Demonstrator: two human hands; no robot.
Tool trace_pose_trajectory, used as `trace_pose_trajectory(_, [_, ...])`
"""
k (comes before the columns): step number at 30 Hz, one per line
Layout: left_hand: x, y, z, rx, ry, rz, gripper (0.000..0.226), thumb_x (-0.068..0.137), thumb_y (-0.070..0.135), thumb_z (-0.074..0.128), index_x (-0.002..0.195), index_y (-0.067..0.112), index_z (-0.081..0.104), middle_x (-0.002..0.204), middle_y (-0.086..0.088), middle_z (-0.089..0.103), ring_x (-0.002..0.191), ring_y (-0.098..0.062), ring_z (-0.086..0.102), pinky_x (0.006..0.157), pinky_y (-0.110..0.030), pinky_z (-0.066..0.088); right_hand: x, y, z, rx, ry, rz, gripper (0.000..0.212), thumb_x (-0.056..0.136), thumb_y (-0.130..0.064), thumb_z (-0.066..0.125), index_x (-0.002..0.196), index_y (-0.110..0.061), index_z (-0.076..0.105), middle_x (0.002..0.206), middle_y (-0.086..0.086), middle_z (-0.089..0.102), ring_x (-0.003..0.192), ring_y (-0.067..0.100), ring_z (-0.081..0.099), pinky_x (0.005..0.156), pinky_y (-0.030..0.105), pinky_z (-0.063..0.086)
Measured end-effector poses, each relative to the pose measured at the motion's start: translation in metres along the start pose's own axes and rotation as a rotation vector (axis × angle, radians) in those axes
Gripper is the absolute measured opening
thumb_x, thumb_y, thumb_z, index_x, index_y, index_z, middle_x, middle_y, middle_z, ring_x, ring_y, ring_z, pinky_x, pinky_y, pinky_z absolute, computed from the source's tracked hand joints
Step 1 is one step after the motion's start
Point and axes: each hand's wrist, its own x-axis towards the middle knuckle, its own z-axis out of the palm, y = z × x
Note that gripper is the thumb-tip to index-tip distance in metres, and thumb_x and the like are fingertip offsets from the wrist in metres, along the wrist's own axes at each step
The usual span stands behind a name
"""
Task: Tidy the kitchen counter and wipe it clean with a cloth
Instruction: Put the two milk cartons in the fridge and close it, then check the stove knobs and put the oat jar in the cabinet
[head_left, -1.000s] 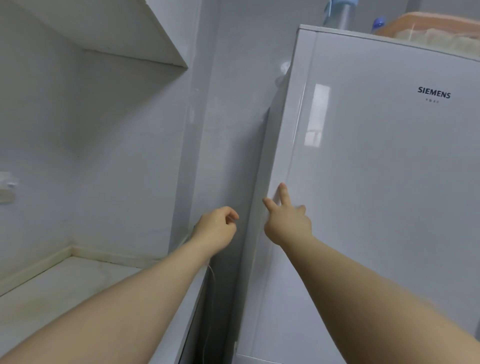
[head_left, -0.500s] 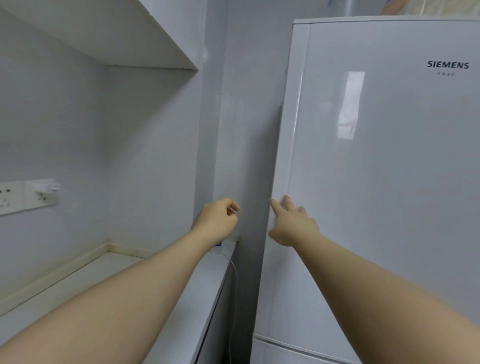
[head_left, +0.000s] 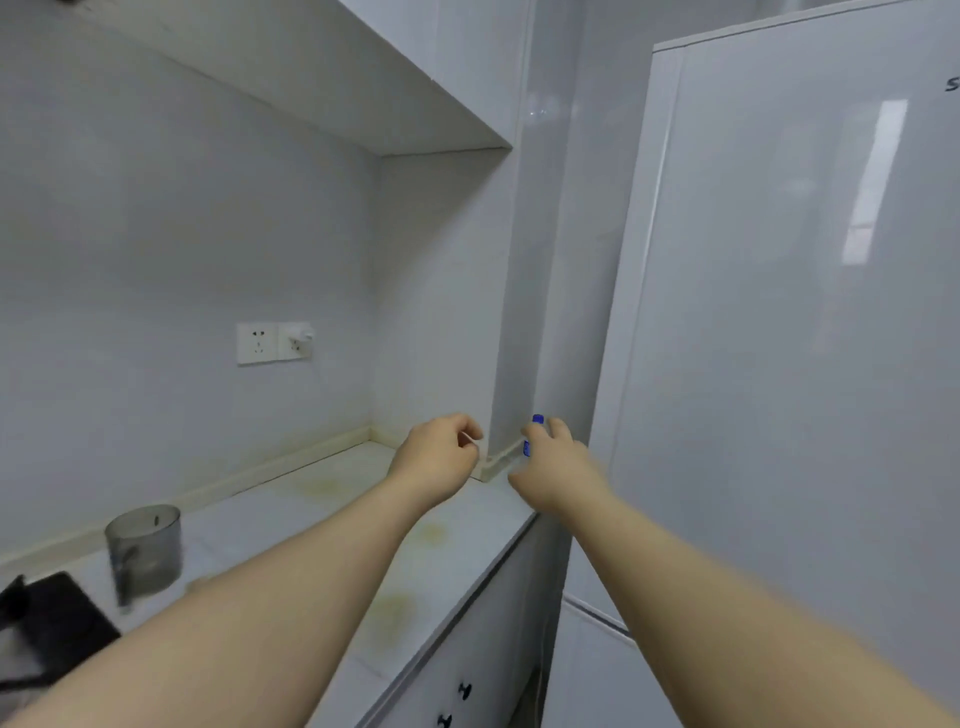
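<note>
1. Head view: at the far corner of the stained worktop, beside the fridge, the left hand pinches what may be a thin white strip — the right hand grips a small blue-capped item.
2. Same view: a grey cup stands further left; no cloth shows. Both finds are best lifted clear — wiping can follow.

**A:** Counter?

**B:** White slab, level, running from 8 o'clock up to the wall corner near centre. Yellowish stains in patches.

**A:** Items?

**B:** Smoky grey tumbler, upright, 8 o'clock. Black object beside it, cut off by the frame edge. At the far end, a blue-capped item pinched in the right hand and a thin white strip in the left hand; neither identifiable.
</note>
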Motion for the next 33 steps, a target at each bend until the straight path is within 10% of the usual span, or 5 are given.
trace_pose_trajectory(16, [-0.22, -0.037, -0.073, 0.25, 0.141, -0.375, 0.028, 0.092, 0.016, 0.045, 0.117, 0.019, 0.058, 0.114, 0.002, 0.063, 0.099, -0.019, 0.058, 0.082, -0.029, 0.047, -0.162, -0.082, 0.05, 0.248, -0.289, -0.402, 0.05, 0.092, -0.025, 0.046, 0.14, -0.016, 0.034, 0.146, 0.006, 0.03, 0.128, 0.03, 0.04, 0.101, 0.04, 0.04])
trace_pose_trajectory(33, [-0.554, -0.081, -0.29, 0.493, 0.629, -0.933, 0.029, 0.091, 0.014, 0.045, 0.115, 0.02, 0.061, 0.119, -0.002, 0.064, 0.107, -0.023, 0.058, 0.089, -0.03, 0.048, -0.449, -0.34, 0.063, 0.371, -0.613, -1.095, 0.044, 0.091, -0.025, 0.047, 0.134, -0.015, 0.042, 0.138, 0.01, 0.042, 0.123, 0.032, 0.045, 0.1, 0.041, 0.042])
